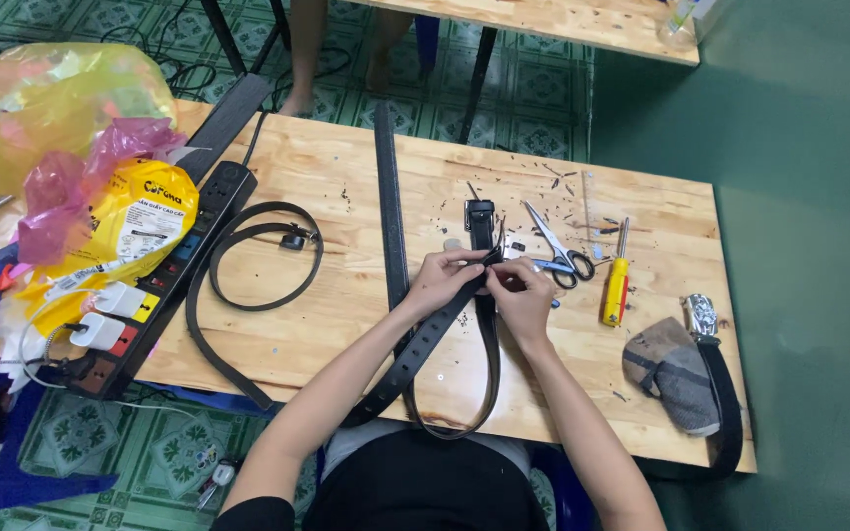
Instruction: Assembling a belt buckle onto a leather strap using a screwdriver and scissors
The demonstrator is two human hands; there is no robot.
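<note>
1. Black leather here: a long dark belt (423, 344) lies across the middle of the wooden table (346, 167), dull and flat, with a row of small holes on the strap below the left hand.
2. Left hand (442, 278) has its fingers curled down on the strap, pinching it at the spot where the two hands meet.
3. Right hand (520, 292) is clenched tight on the same belt, fingertips pressed to the strap just beside the left hand's. Whether anything small sits between the fingers, I cannot tell.
4. From the hands the belt runs to the far side and ends at a black buckle end (479, 213); toward the near edge it drops in a loop that hangs over the table's rim by the person's lap.
5. Just right of the hands: scissors (555, 248), then a yellow-handled screwdriver (617, 285). Dark scraps are scattered around them.
6. Near right corner: a folded grey cloth (666, 369) with another belt with a metal buckle (715, 379) lying against it.
7. Left of the hands, a second black belt (248, 270) lies coiled, and a straight dark strap (391, 211) runs to the far edge.
8. Far left: a black power strip (174, 270) with plugs, and yellow and pink plastic bags (81, 147).
</note>
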